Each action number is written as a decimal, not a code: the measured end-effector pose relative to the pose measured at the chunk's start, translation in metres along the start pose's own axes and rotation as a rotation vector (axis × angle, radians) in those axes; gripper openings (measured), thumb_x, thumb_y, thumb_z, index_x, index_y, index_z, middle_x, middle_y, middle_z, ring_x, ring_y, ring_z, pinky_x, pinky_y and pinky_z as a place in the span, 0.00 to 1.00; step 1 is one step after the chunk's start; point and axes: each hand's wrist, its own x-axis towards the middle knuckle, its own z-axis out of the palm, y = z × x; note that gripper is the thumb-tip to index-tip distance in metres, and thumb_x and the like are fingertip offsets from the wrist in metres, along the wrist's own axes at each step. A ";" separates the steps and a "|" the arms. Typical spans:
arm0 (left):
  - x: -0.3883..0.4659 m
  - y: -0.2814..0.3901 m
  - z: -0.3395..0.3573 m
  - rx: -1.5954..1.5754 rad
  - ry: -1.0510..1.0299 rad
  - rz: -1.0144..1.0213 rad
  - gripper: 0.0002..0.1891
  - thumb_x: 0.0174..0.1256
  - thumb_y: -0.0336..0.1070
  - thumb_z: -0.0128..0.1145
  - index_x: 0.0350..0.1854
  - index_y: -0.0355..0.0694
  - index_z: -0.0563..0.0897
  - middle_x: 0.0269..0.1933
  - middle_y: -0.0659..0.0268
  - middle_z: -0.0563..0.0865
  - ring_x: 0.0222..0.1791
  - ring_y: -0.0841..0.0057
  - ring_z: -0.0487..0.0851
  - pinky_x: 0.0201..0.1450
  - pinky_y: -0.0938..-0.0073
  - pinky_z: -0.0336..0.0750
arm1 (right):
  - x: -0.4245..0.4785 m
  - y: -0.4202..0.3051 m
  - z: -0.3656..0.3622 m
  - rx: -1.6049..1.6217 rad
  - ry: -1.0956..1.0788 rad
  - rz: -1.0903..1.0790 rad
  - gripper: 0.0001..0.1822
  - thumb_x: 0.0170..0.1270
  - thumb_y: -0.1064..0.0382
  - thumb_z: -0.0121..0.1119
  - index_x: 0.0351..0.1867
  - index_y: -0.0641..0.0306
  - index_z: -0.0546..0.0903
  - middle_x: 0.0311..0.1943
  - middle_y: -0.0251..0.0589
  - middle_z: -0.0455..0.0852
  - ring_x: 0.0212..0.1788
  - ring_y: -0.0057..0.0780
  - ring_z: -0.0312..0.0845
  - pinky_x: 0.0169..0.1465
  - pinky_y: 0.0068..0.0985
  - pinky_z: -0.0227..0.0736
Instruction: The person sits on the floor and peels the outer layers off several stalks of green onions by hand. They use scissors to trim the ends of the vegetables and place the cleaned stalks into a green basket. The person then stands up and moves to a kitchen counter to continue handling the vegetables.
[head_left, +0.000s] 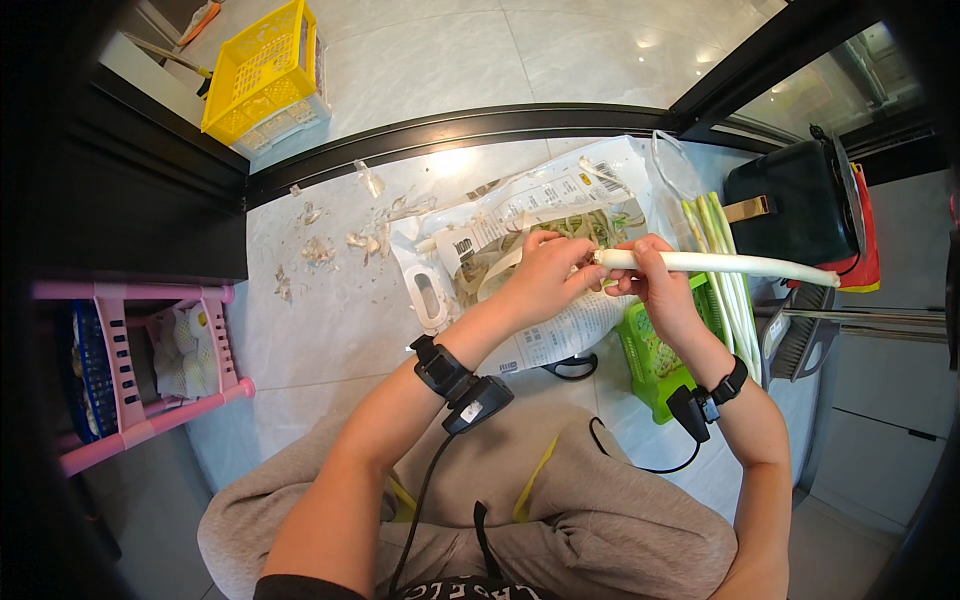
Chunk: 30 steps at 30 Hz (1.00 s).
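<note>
My right hand (660, 289) grips a long white leek-like green onion stalk (720, 262) near its root end, thumb on top. The stalk lies nearly level, its far end reaching right. At the root end are the bent fingers of my left hand (551, 274), pinching close to the roots; the exact contact is partly hidden. Beneath both hands lies a printed white plastic bag (540, 345), with limp green and brownish onion leaves and peelings (585, 225) on it. Several stripped stalks (724, 300) rest across a green plastic basket (649, 360) to the right.
Black-handled scissors (574, 367) lie by the bag's near edge. Peel scraps (319, 251) litter the floor at left. A pink rack (127, 360) stands left, a dark bin (787, 202) and a brush (799, 341) right. Beyond the black door track (450, 135) sits a yellow crate (262, 75).
</note>
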 end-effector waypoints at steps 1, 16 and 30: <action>0.001 0.003 -0.003 -0.006 -0.061 -0.036 0.08 0.66 0.37 0.52 0.38 0.39 0.79 0.30 0.65 0.84 0.37 0.76 0.80 0.54 0.68 0.67 | 0.000 0.001 -0.001 0.007 -0.006 0.002 0.15 0.71 0.54 0.48 0.40 0.65 0.75 0.29 0.39 0.81 0.29 0.22 0.79 0.35 0.20 0.78; 0.001 -0.002 -0.023 0.404 -0.224 -0.179 0.09 0.68 0.41 0.50 0.39 0.49 0.83 0.30 0.75 0.86 0.42 0.77 0.80 0.70 0.54 0.44 | -0.003 0.002 -0.009 0.026 0.067 0.056 0.15 0.70 0.55 0.47 0.39 0.67 0.75 0.26 0.39 0.79 0.24 0.21 0.77 0.35 0.24 0.82; -0.004 -0.003 -0.011 0.011 -0.071 -0.073 0.08 0.66 0.42 0.54 0.36 0.47 0.84 0.31 0.74 0.84 0.42 0.77 0.78 0.67 0.63 0.49 | -0.003 0.000 -0.002 0.010 0.047 0.029 0.15 0.70 0.55 0.47 0.40 0.68 0.74 0.26 0.40 0.79 0.25 0.20 0.76 0.35 0.24 0.81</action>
